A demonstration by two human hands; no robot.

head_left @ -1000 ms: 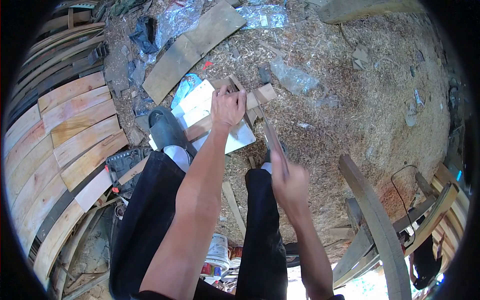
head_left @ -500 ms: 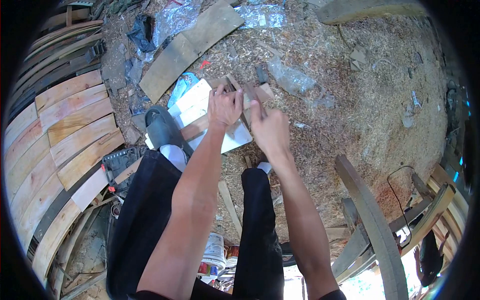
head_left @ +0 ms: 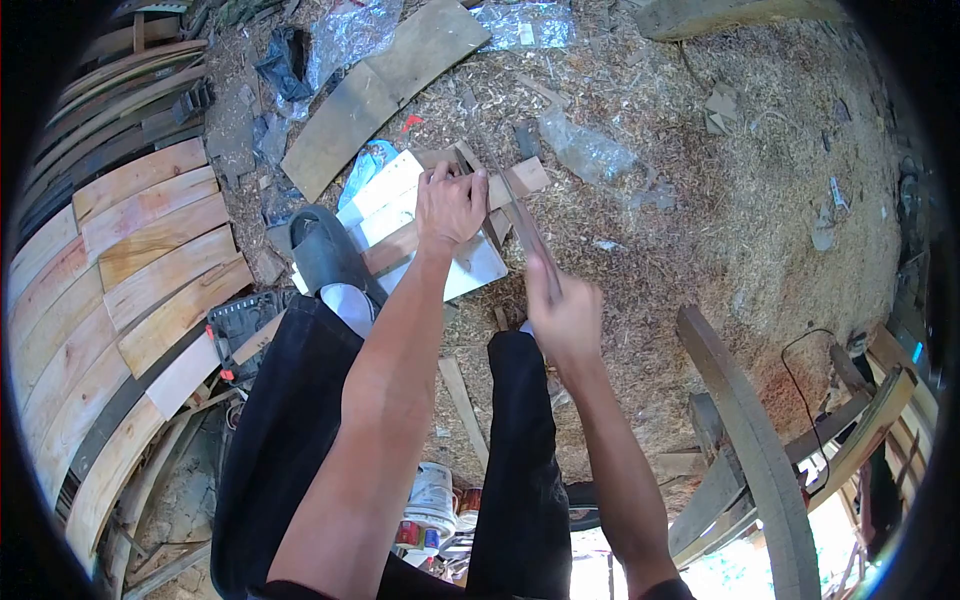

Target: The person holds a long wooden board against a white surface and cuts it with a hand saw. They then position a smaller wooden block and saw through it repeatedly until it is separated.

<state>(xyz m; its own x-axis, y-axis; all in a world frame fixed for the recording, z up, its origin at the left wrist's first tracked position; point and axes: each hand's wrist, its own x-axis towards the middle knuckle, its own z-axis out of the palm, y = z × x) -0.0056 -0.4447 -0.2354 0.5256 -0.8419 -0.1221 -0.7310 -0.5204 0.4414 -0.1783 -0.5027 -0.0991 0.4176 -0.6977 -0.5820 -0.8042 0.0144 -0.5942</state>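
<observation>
My left hand (head_left: 452, 207) is closed around a wooden piece (head_left: 520, 183) and presses it down over a white board (head_left: 470, 272). In my right hand (head_left: 565, 318) is the handle of a saw (head_left: 527, 232), whose blade lies across the wooden piece just right of my left hand. The piece's free end sticks out to the right of the blade. My foot in a dark sandal (head_left: 325, 252) rests on the left side of the white board.
Planks (head_left: 160, 260) are stacked on the left, with an open tool case (head_left: 240, 325) beside them. Long flat boards (head_left: 365, 95) lie at the top on shavings. A curved beam (head_left: 745, 430) stands at the lower right. A white bucket (head_left: 432, 495) sits low between my legs.
My right hand has moved back toward me and slightly right, drawing the saw with it. More of the wooden piece's end shows. My left hand has stayed in place.
</observation>
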